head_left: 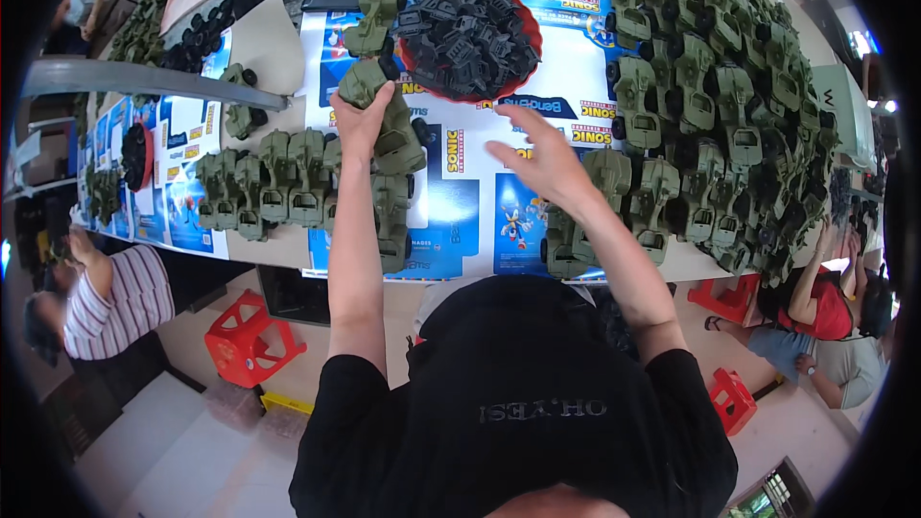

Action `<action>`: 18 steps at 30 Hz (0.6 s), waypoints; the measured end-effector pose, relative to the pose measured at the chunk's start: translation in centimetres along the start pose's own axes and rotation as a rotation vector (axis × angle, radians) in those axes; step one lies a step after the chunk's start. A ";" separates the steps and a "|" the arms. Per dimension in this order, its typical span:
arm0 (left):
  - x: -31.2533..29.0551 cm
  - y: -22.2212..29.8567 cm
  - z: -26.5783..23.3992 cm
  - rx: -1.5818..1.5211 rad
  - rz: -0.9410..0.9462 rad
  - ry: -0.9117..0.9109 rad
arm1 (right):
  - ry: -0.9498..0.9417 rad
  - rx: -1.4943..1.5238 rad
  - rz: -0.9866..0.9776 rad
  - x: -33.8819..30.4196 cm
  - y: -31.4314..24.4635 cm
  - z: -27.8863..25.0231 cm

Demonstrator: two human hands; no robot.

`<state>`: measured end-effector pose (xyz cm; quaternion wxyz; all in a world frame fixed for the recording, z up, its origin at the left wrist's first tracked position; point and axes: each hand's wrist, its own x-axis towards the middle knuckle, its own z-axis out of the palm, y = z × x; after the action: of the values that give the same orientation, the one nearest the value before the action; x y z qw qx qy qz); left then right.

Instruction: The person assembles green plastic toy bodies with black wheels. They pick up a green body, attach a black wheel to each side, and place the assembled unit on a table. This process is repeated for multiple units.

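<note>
My left hand [357, 123] is closed around the near end of an olive-green plastic toy vehicle [364, 83], among other green ones at the left of the printed sheet. To the right, my right hand [545, 155] hovers over the sheet with thumb and fingers apart and nothing between them. Just beyond it stands a red bowl [531, 31] heaped with small black plastic parts [470, 43]. Another green toy vehicle [395, 139] lies right beside my left hand, partly hidden by it.
Rows of green toy vehicles [734, 101] crowd the table's right side, and a shorter row [278, 177] lies at the left. A grey metal bar [163, 82] crosses at the left. Co-workers sit on both sides; red stools [249, 341] stand below the table edge.
</note>
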<state>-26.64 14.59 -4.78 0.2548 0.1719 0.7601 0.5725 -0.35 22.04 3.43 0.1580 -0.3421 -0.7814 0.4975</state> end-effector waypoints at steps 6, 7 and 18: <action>-7.6 3.6 1.5 -0.271 -0.200 -0.079 | -0.151 0.530 0.096 -1.7 0.3 5.2; -8.7 3.1 1.9 -0.278 -0.176 -0.084 | -0.142 0.570 0.106 -2.2 0.5 5.1; -16.3 4.3 -0.1 -0.359 -0.160 -0.534 | -0.198 0.784 0.192 -10.6 2.1 2.6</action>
<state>-13.57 6.71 2.42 0.5154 0.2081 0.5647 0.6101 6.53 13.51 1.40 0.1533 -0.2780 -0.5087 0.8003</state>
